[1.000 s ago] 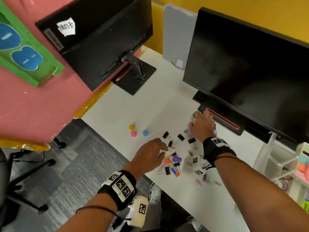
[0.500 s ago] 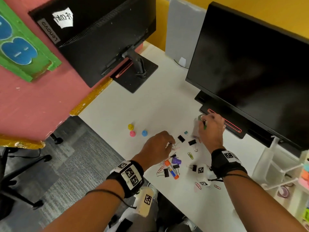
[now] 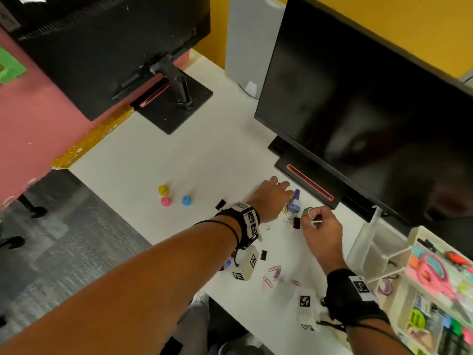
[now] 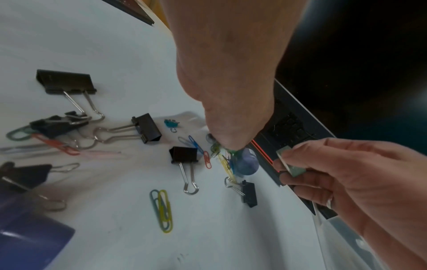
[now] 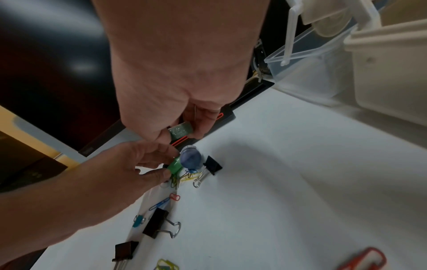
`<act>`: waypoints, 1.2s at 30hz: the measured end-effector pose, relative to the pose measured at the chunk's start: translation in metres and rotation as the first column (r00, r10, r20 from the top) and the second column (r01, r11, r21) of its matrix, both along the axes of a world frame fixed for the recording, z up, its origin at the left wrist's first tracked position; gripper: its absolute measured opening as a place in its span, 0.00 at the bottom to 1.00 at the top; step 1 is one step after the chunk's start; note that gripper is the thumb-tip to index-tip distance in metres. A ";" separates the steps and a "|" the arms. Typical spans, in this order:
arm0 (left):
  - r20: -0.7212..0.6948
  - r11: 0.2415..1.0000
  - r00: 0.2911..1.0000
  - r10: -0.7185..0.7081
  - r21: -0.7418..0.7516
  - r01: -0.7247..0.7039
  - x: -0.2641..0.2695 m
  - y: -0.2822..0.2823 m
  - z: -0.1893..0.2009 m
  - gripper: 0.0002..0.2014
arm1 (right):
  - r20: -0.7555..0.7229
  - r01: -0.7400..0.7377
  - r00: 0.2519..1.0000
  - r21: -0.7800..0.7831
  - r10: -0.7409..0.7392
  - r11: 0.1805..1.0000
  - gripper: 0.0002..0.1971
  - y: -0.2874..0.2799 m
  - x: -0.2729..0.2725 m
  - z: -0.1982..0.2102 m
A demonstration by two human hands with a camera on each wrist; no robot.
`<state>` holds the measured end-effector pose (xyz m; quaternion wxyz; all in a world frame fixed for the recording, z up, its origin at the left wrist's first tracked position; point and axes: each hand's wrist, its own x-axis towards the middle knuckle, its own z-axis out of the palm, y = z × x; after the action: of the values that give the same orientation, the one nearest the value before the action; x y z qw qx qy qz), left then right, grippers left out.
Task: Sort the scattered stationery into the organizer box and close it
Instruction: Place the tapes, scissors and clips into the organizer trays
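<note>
We are midway through the gathering step, judging by the paper clips (image 3: 271, 274) and binder clips (image 4: 148, 130) scattered across the white desk (image 3: 204, 155). Our left hand (image 3: 271, 201) reaches to the far side of the clutter, wrist angled down, thumb and fingertips (image 5: 161, 175) pinching a small green piece (image 5: 175, 167) beside a blue-capped glue stick (image 3: 294, 202), just near the base of the right monitor (image 3: 371, 98). Our right hand (image 3: 321, 230) hovers just right of it, fingers curled around a small roll of green tape (image 5: 181, 130). The organizer box (image 3: 432, 290) stands open at the desk's right edge, already holding scissors and other supplies; its clear lid (image 3: 371, 242) is tipped up on the left. Next, we judge, both handfuls need carrying right to the box's compartments, with care that tangled clips do not trail along.
</note>
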<state>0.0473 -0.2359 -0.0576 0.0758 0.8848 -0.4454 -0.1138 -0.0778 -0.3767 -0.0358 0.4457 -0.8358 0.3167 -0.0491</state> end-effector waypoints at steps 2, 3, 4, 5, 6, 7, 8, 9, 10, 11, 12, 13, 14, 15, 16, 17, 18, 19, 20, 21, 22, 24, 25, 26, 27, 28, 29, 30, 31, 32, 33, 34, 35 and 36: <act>0.063 0.999 0.997 -0.032 0.037 0.030 -0.001 -0.005 0.000 0.28 | -0.001 -0.002 1.000 0.037 0.002 0.999 0.07 0.001 -0.002 0.002; 0.091 0.998 0.995 -0.033 0.056 0.028 -0.003 -0.006 0.001 0.25 | 0.000 -0.007 1.000 0.048 0.007 0.999 0.08 0.003 -0.002 0.004; 0.116 0.997 0.993 -0.034 0.077 0.025 -0.004 -0.006 0.004 0.22 | 0.001 -0.020 1.000 0.045 0.019 0.999 0.09 0.003 -0.001 0.005; 0.139 0.995 0.990 -0.038 0.098 0.024 -0.004 -0.007 0.006 0.20 | -0.002 -0.037 0.999 0.039 0.037 0.999 0.10 0.003 -0.001 0.005; 0.154 0.992 0.987 -0.039 0.121 0.021 -0.006 -0.007 0.007 0.18 | 0.001 -0.052 0.999 0.036 0.052 0.998 0.11 0.003 0.000 0.006; 0.159 0.990 0.987 -0.033 0.137 0.011 -0.006 -0.007 0.008 0.18 | 0.004 -0.062 0.998 0.032 0.062 0.998 0.12 0.004 0.001 0.007; 0.160 0.989 0.987 -0.021 0.145 -0.002 -0.007 -0.007 0.008 0.18 | 0.006 -0.071 0.997 0.024 0.071 0.997 0.14 0.004 0.002 0.007; 0.158 0.989 0.987 -0.010 0.149 -0.014 -0.008 -0.006 0.007 0.18 | 0.005 -0.079 0.997 0.019 0.079 0.997 0.15 0.005 0.003 0.008; 0.154 0.988 0.988 0.002 0.152 -0.026 -0.008 -0.006 0.007 0.19 | 0.003 -0.083 0.997 0.025 0.083 0.996 0.16 0.005 0.004 0.008; 0.149 0.987 0.989 0.012 0.154 -0.036 -0.009 -0.006 0.005 0.19 | 0.006 -0.087 0.996 0.037 0.087 0.996 0.16 0.006 0.005 0.008; 0.140 0.988 0.990 0.022 0.148 -0.043 -0.009 -0.006 0.005 0.19 | 0.007 -0.090 0.996 0.042 0.090 0.995 0.16 0.006 0.006 0.007; 0.126 0.990 0.992 0.031 0.135 -0.048 -0.008 -0.006 0.004 0.18 | 0.006 -0.093 0.996 0.045 0.093 0.995 0.15 0.006 0.005 0.006; 0.105 0.992 0.994 0.039 0.119 -0.052 -0.008 -0.006 0.003 0.17 | 0.007 -0.095 0.995 0.042 0.095 0.995 0.15 0.006 0.005 0.005; 0.082 0.994 0.995 0.054 0.086 -0.062 -0.007 -0.006 0.002 0.16 | 0.012 -0.098 0.995 0.038 0.097 0.994 0.15 0.007 0.004 0.005; 0.054 0.996 0.995 0.080 0.034 -0.082 -0.006 -0.005 0.003 0.15 | 0.016 -0.100 0.995 0.038 0.100 0.994 0.15 0.008 0.003 0.004; 0.009 0.992 0.993 0.117 -0.042 -0.116 -0.006 -0.004 0.004 0.14 | 0.023 -0.104 0.994 0.043 0.103 0.994 0.15 0.010 0.001 0.005; -0.060 0.979 0.986 0.157 -0.124 -0.163 -0.005 -0.001 0.006 0.14 | 0.026 -0.107 0.994 0.050 0.106 0.993 0.15 0.012 0.001 0.005; -0.135 0.957 0.971 0.196 -0.191 -0.220 -0.004 0.004 0.010 0.14 | 0.026 -0.111 0.994 0.057 0.109 0.992 0.15 0.014 0.000 0.004; -0.195 0.935 0.953 0.233 -0.225 -0.275 -0.003 0.010 0.014 0.14 | 0.023 -0.116 0.993 0.057 0.115 0.992 0.16 0.016 0.000 0.003; -0.229 0.917 0.936 0.267 -0.239 -0.320 0.001 0.019 0.017 0.13 | 0.017 -0.126 0.992 0.047 0.126 0.991 0.16 0.019 0.002 0.000; -0.245 0.904 0.922 0.299 -0.238 -0.356 0.005 0.029 0.019 0.13 | 0.011 -0.137 0.991 0.033 0.136 0.990 0.17 0.021 0.004 -0.003; -0.239 0.889 0.903 0.358 -0.209 -0.408 0.016 0.057 0.019 0.11 | 0.010 -0.166 0.986 0.003 0.166 0.986 0.17 0.032 0.010 -0.007; -0.223 0.884 0.896 0.384 -0.191 -0.427 0.021 0.073 0.018 0.11 | 0.016 -0.186 0.982 -0.006 0.186 0.983 0.16 0.038 0.013 -0.007; -0.203 0.883 0.891 0.407 -0.164 -0.441 0.027 0.090 0.017 0.11 | 0.023 -0.206 0.978 -0.011 0.206 0.978 0.15 0.045 0.016 -0.008; -0.180 0.882 0.885 0.430 -0.125 -0.454 0.031 0.107 0.016 0.13 | 0.028 -0.228 0.973 -0.014 0.228 0.974 0.14 0.053 0.020 -0.009; -0.155 0.882 0.878 0.453 -0.069 -0.467 0.035 0.123 0.014 0.14 | 0.028 -0.252 0.967 -0.012 0.253 0.968 0.13 0.060 0.023 -0.011; -0.121 0.880 0.874 0.470 -0.012 -0.474 0.039 0.139 0.013 0.16 | 0.025 -0.277 0.961 -0.011 0.277 0.961 0.14 0.067 0.027 -0.013; -0.085 0.877 0.872 0.481 0.039 -0.480 0.041 0.153 0.012 0.16 | 0.022 -0.296 0.955 -0.020 0.296 0.955 0.16 0.074 0.030 -0.015; -0.054 0.869 0.869 0.492 0.081 -0.487 0.043 0.166 0.011 0.17 | 0.016 -0.312 0.950 -0.040 0.313 0.949 0.17 0.079 0.033 -0.018; -0.033 0.858 0.862 0.506 0.118 -0.499 0.044 0.178 0.009 0.17 | 0.015 -0.326 0.945 -0.061 0.328 0.943 0.18 0.084 0.035 -0.020; -0.021 0.847 0.855 0.518 0.151 -0.510 0.045 0.187 0.007 0.17 | 0.020 -0.339 0.940 -0.079 0.342 0.937 0.17 0.088 0.037 -0.021; -0.015 0.838 0.850 0.527 0.177 -0.516 0.045 0.194 0.005 0.17 | 0.022 -0.347 0.936 -0.091 0.350 0.933 0.17 0.092 0.039 -0.021; -0.015 0.830 0.845 0.534 0.202 -0.521 0.045 0.200 0.002 0.16 | 0.023 -0.348 0.936 -0.092 0.351 0.933 0.17 0.094 0.040 -0.021; -0.018 0.822 0.841 0.540 0.223 -0.523 0.044 0.204 0.000 0.16 | 0.023 -0.343 0.938 -0.087 0.346 0.935 0.17 0.095 0.041 -0.020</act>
<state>0.0914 -0.0317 -0.0579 0.0289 0.9714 -0.1630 -0.1701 -0.0371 -0.2814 -0.0559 0.4187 -0.8949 0.1546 0.0010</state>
